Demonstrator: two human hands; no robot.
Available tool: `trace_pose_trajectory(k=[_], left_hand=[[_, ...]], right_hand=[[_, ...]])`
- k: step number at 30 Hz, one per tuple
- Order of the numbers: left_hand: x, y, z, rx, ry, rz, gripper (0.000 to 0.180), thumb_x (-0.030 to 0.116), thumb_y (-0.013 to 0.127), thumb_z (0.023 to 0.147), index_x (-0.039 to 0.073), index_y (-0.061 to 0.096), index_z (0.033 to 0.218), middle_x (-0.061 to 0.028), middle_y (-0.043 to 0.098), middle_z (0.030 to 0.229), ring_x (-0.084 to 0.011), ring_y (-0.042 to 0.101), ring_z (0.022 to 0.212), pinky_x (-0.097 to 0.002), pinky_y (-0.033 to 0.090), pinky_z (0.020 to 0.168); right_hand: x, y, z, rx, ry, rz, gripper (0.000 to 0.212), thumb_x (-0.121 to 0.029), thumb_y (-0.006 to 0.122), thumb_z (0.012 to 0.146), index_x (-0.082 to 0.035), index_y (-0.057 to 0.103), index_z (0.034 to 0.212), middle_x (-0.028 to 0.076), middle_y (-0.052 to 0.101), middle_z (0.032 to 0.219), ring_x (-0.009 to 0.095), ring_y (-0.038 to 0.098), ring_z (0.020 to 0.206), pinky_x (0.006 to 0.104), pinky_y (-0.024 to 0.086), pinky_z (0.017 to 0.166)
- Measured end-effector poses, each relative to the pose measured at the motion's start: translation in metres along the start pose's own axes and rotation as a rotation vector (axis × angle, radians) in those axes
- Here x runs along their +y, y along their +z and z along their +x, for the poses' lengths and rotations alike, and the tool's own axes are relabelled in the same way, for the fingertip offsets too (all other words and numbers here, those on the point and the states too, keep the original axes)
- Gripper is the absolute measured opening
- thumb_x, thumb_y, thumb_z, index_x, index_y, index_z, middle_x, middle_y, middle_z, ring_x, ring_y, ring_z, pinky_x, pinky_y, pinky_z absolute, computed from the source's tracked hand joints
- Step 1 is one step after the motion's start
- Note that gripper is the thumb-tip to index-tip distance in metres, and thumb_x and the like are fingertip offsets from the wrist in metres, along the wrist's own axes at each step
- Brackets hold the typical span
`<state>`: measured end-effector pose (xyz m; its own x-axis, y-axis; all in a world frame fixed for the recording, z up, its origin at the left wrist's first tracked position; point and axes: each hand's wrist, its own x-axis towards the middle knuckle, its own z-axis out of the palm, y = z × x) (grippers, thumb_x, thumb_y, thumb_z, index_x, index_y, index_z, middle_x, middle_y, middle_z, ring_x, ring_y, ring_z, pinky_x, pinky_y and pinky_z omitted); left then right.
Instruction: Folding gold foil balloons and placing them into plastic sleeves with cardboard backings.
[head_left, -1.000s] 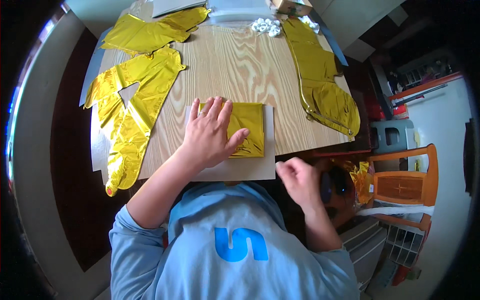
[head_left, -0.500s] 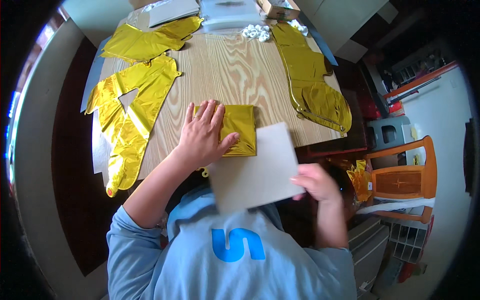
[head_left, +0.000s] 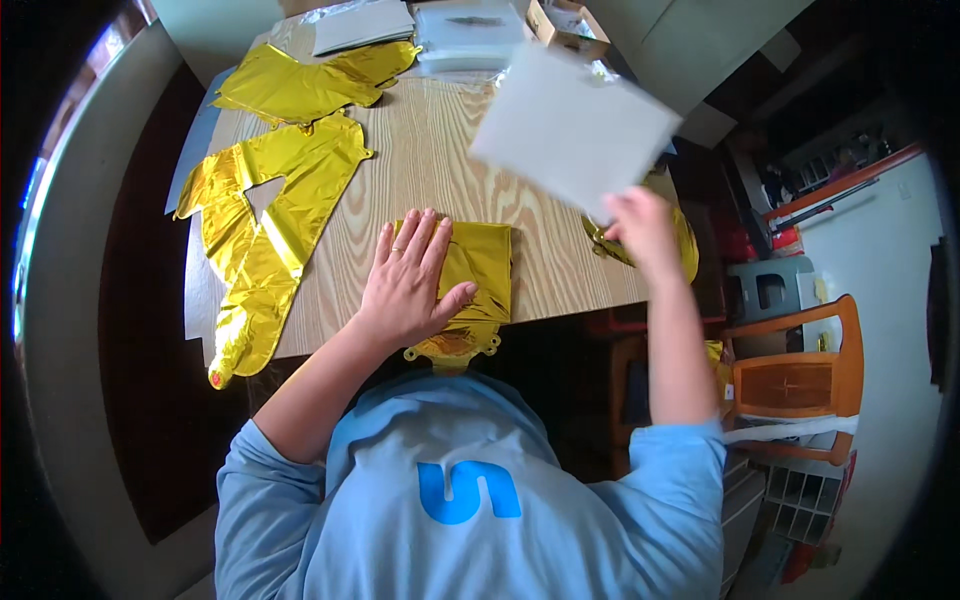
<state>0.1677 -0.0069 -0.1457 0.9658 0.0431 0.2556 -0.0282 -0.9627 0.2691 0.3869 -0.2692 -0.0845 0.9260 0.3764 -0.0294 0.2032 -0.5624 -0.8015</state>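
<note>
My left hand (head_left: 408,285) lies flat with spread fingers on a folded gold foil balloon (head_left: 480,262) at the table's near edge. A tabbed end of that balloon hangs over the edge toward me. My right hand (head_left: 640,225) grips a light grey cardboard sheet (head_left: 575,125) by its near corner. The sheet is raised over the right side of the table, slightly blurred, and covers most of another gold foil balloon (head_left: 688,245) there.
Two flat gold foil balloons (head_left: 285,205) lie along the table's left side. At the far edge are grey boards (head_left: 362,25), clear plastic bags (head_left: 465,35) and an open cardboard box (head_left: 585,35). A wooden chair (head_left: 795,375) stands at the right.
My right hand has swung the cardboard sheet up and away, from beside the folded balloon to over the right side. The balloon's tabbed end is now uncovered. My left hand stays pressed down.
</note>
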Motion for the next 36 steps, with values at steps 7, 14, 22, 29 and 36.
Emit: trace_pose_trajectory(k=[7,14,22,29,36], left_hand=[[0.000,-0.007,0.000,0.024,-0.051,0.049,0.085,0.063,0.043,0.099,-0.002,0.036,0.153,-0.0258,0.035,0.159,-0.0428,0.027,0.151,-0.0582,0.015,0.122],[-0.009,-0.008,0.003,0.001,-0.195,-0.098,0.081,0.056,0.044,0.101,-0.002,0.029,0.156,-0.0282,0.028,0.161,-0.0422,0.023,0.152,-0.0519,0.015,0.124],[-0.038,-0.036,-0.033,0.038,-0.286,-0.126,0.081,0.041,0.058,0.097,-0.001,0.024,0.158,-0.0271,0.025,0.163,-0.0401,0.020,0.153,-0.0492,0.014,0.125],[-0.054,-0.037,-0.026,0.007,-0.096,-0.241,0.096,0.048,0.069,0.089,0.002,0.022,0.160,-0.0267,0.024,0.162,-0.0427,0.022,0.152,-0.0504,0.015,0.125],[-0.049,-0.052,-0.013,-0.080,0.189,-0.073,0.092,0.053,0.078,0.075,0.010,0.046,0.150,-0.0218,0.034,0.159,-0.0410,0.030,0.149,-0.0589,0.023,0.122]], right_hand=[[-0.038,0.066,0.003,-0.927,0.059,-0.301,0.020,-0.018,0.068,0.090,-0.001,0.069,0.079,0.009,0.069,0.073,0.013,0.062,0.057,0.0306,0.049,0.053],[-0.089,0.080,-0.026,-0.220,-0.434,-0.689,0.023,-0.025,0.068,0.092,-0.003,0.069,0.100,0.016,0.071,0.107,0.034,0.068,0.096,0.0473,0.051,0.086],[-0.039,0.137,0.004,-0.274,-0.927,-0.656,0.043,-0.021,0.055,0.100,-0.006,0.057,0.140,0.013,0.049,0.153,0.034,0.036,0.147,0.0557,0.021,0.122],[-0.044,0.142,0.028,-0.336,-0.951,-0.513,0.042,-0.018,0.054,0.099,-0.009,0.059,0.140,0.012,0.051,0.151,0.032,0.042,0.142,0.0497,0.034,0.115],[-0.024,0.116,-0.016,-0.183,-0.896,-0.666,0.042,-0.021,0.056,0.098,-0.009,0.059,0.138,0.011,0.054,0.147,0.030,0.050,0.132,0.0459,0.040,0.105]])
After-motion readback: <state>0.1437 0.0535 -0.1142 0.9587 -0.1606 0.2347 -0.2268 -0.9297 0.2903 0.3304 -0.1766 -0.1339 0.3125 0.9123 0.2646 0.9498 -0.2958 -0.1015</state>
